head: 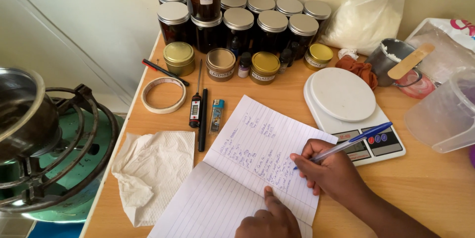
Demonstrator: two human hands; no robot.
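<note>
An open lined notebook (237,178) lies on the wooden table, its upper page covered in blue handwriting. My right hand (329,171) grips a clear ballpoint pen with a blue cap (354,141), tip touching the page near its right edge. My left hand (269,218) rests at the bottom edge of the view, fingers curled, one finger pressing down on the notebook's fold.
A white digital kitchen scale (346,104) sits right of the notebook. Amber jars (237,23) and gold tins (265,67) line the wall. A tape roll (164,94), probe thermometer (196,104), lighter (216,116), crumpled tissue (151,171), metal cup (391,60), plastic jug (448,114), gas burner (54,144) with pot.
</note>
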